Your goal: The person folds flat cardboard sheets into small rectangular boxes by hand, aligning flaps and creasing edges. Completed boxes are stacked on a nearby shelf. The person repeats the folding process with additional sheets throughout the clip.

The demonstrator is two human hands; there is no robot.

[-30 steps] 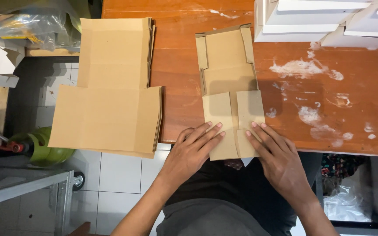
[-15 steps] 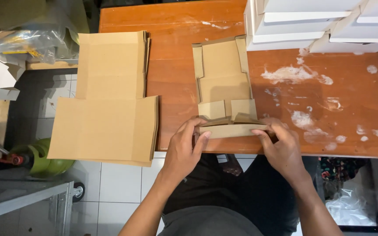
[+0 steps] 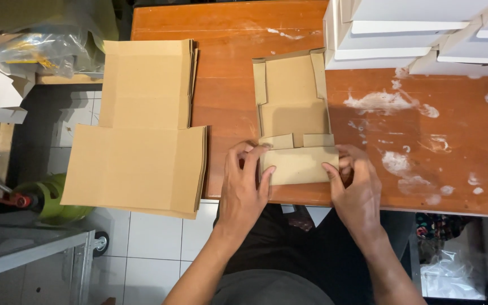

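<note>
The near panel of the cardboard box blank (image 3: 293,121) is being folded up, w/ the left hand (image 3: 247,186) curled on its left edge and the right hand (image 3: 354,189) curled on its right edge, fingers closed on the board. Best done w/ even pressure on both ends, so the crease is kept straight and the small side tabs are tucked inward. The blank is plain brown, die-cut, lying mostly flat at the near edge of the orange surface (image 3: 453,141), approx. between a stack of flat blanks (image 3: 142,135) and white boxes (image 3: 413,34).
</note>
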